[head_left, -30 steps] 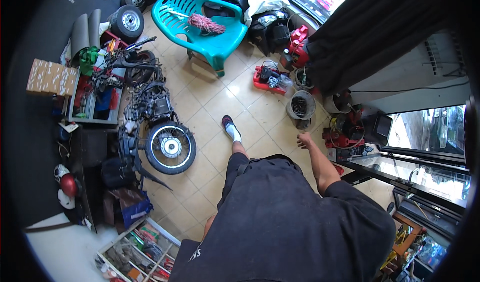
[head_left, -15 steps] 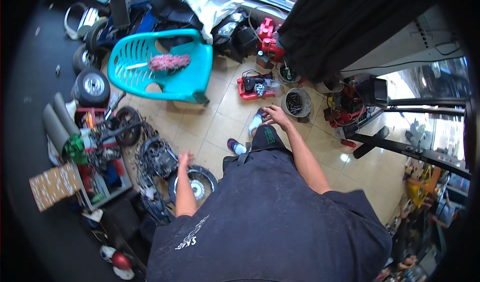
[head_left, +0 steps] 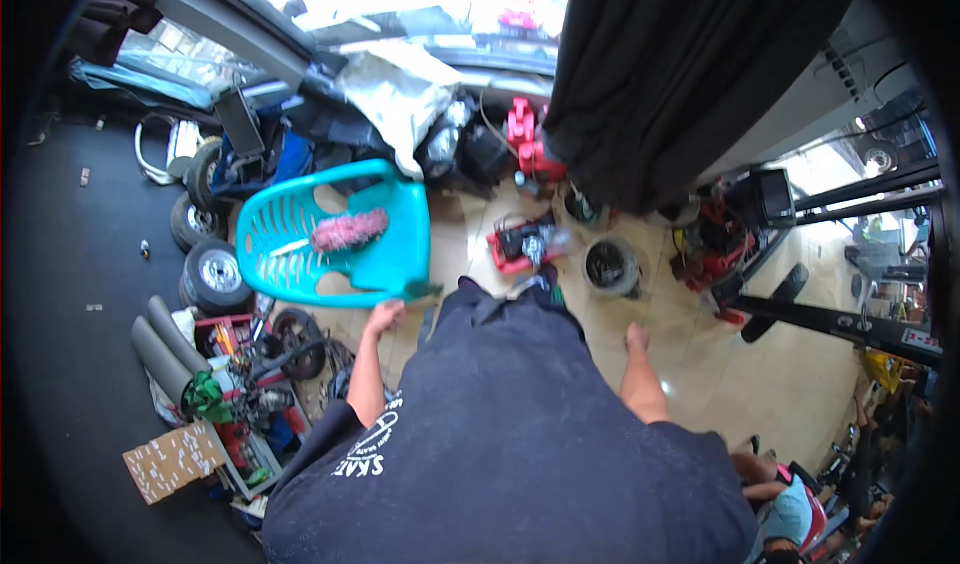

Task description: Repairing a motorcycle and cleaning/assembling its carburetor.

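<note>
My left hand (head_left: pixel 388 314) is just below the near edge of the teal plastic chair (head_left: pixel 385 199), where a pink fluffy duster (head_left: pixel 350 229) lies; I cannot tell whether it touches the chair or how its fingers are closed. My right hand (head_left: pixel 635 336) hangs low over the tiled floor, below a bucket of dark items (head_left: pixel 610 264); it is small and blurred, its fingers unclear. A red case (head_left: pixel 510 249) with black and metallic items sits on the floor between chair and bucket. My dark shirt hides much of my legs.
Stacked tyres (head_left: pixel 215 274), motorcycle parts (head_left: pixel 295 349), a cardboard piece (head_left: pixel 175 459) and grey rolls line the left. Red jugs (head_left: pixel 525 129) and black curtain (head_left: pixel 650 94) stand ahead; dark metal frames (head_left: pixel 820 319) at right. Another person in cyan (head_left: pixel 785 509) is at lower right.
My view has tilted toward the window and chair. My left arm has risen in the picture beside the chair; my right hand has dropped from near my knee out to the right.
</note>
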Tool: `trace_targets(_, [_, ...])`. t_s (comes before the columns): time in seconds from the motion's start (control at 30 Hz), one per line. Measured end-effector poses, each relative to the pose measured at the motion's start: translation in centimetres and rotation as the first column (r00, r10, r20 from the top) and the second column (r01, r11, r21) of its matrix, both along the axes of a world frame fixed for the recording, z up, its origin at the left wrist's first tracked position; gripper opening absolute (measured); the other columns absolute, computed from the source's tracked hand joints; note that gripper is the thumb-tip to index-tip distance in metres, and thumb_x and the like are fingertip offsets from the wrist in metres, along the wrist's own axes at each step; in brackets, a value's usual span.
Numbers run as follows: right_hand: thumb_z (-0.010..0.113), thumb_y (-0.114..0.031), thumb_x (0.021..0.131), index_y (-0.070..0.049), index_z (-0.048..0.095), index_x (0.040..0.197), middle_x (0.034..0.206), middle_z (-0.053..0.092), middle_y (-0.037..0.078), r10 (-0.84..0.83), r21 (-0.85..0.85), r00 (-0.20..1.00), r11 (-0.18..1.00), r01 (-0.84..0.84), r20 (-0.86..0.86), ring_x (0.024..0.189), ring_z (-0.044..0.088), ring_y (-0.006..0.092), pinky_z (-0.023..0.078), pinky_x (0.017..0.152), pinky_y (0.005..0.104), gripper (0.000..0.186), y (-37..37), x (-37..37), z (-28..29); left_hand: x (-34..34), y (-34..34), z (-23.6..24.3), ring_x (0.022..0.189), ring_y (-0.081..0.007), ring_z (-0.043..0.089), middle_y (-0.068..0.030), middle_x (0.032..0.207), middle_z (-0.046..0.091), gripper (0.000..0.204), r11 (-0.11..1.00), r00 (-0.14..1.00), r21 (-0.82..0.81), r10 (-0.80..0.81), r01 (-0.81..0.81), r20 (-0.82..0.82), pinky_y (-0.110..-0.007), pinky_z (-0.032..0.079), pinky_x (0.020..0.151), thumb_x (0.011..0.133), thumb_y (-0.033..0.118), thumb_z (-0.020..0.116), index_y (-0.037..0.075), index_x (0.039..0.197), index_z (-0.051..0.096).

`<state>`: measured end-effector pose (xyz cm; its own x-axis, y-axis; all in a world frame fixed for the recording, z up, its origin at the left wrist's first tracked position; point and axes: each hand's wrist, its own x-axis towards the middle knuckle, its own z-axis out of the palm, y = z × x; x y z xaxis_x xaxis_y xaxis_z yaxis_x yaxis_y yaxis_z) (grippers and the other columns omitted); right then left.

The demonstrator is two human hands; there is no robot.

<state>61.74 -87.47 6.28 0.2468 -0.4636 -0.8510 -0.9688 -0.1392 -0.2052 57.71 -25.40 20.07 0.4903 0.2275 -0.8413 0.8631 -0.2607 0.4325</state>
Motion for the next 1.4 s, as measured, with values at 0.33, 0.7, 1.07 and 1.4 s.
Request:
trace_targets(0.33, [0.055,-0.025,0.079,-0.004,0.060,0.097,0.075,0.063,0.008,0.142,0.392,0.944,0.883,-0.257,0.299,0.056,0.058,0.0139,0.044,0.045,0.0284,0.028,16.5,11.0,1.8,-2.3,-2.7,-0.5,0.088,-0.0249,0.063,-0.0105,0.106,0.062,0.040,0.970,0.916,0.106,0.240,-0.217,-0.322,-0.042,0.046,0.073,0.087,0.034,0.052,0.012,0.121,0.048])
trace_targets(0.7, [0.052,-0.031,0.080,-0.008,0.055,0.096,0.081,0.063,0.009,0.038,0.277,0.991,0.958,-0.073,0.130,0.062,0.060,0.0192,0.047,0.049,0.0347,0.028,5.6,14.9,0.2,7.0,-3.5,-0.8,0.075,-0.0158,0.062,-0.0046,0.094,0.065,0.035,0.981,0.979,0.015,0.194,-0.194,-0.067,-0.038,0.047,0.064,0.085,0.037,0.056,0.014,0.113,0.056])
trace_targets(1.07, [0.052,-0.033,0.081,-0.008,0.056,0.101,0.088,0.063,0.008,0.042,0.231,0.998,0.972,-0.030,-0.049,0.066,0.061,0.0209,0.049,0.052,0.0364,0.031,4.8,12.7,-1.5,3.9,-1.6,-2.0,0.069,-0.0139,0.060,-0.0059,0.094,0.064,0.036,0.968,0.955,0.013,0.249,-0.250,-0.161,-0.031,0.046,0.054,0.086,0.034,0.055,0.010,0.113,0.054])
trace_targets(1.4, [0.052,-0.029,0.082,-0.005,0.057,0.105,0.087,0.063,0.010,0.044,0.398,0.992,0.913,-0.089,0.120,0.067,0.063,0.0180,0.049,0.055,0.0272,0.034,21.0,17.6,0.0,6.4,3.8,-3.0,0.071,-0.0175,0.060,-0.0071,0.096,0.064,0.039,0.994,0.920,0.077,0.100,-0.076,-0.378,-0.040,0.046,0.069,0.085,0.033,0.054,0.010,0.116,0.055])
